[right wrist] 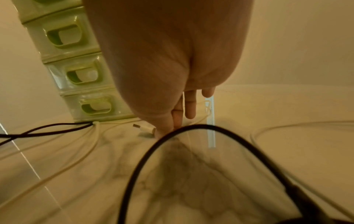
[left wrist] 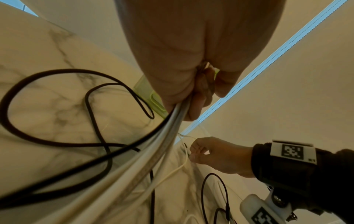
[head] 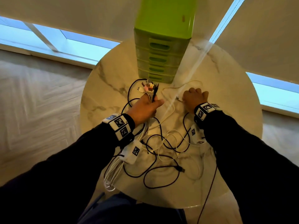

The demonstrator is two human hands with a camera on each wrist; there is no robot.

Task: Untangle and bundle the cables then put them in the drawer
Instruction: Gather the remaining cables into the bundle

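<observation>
My left hand (head: 152, 101) grips a bunch of black and white cables (head: 149, 88), whose plug ends stick out above the fist just in front of the green drawer unit (head: 157, 62). In the left wrist view the held cables (left wrist: 168, 128) run down out of my left hand (left wrist: 201, 98). My right hand (head: 184, 98) pinches a thin white cable at its plug (head: 178, 98) on the marble table (head: 226, 110). The right wrist view shows my right hand (right wrist: 168, 128) low on the tabletop, holding the white plug (right wrist: 144, 128). All drawers look closed.
Loose black cables (head: 161, 175) and white cables (head: 171, 139) lie tangled across the near half of the round table. A black loop (right wrist: 191, 126) arches just in front of my right hand. The table's near edge (head: 161, 206) lies close to my body, with wooden floor to the left.
</observation>
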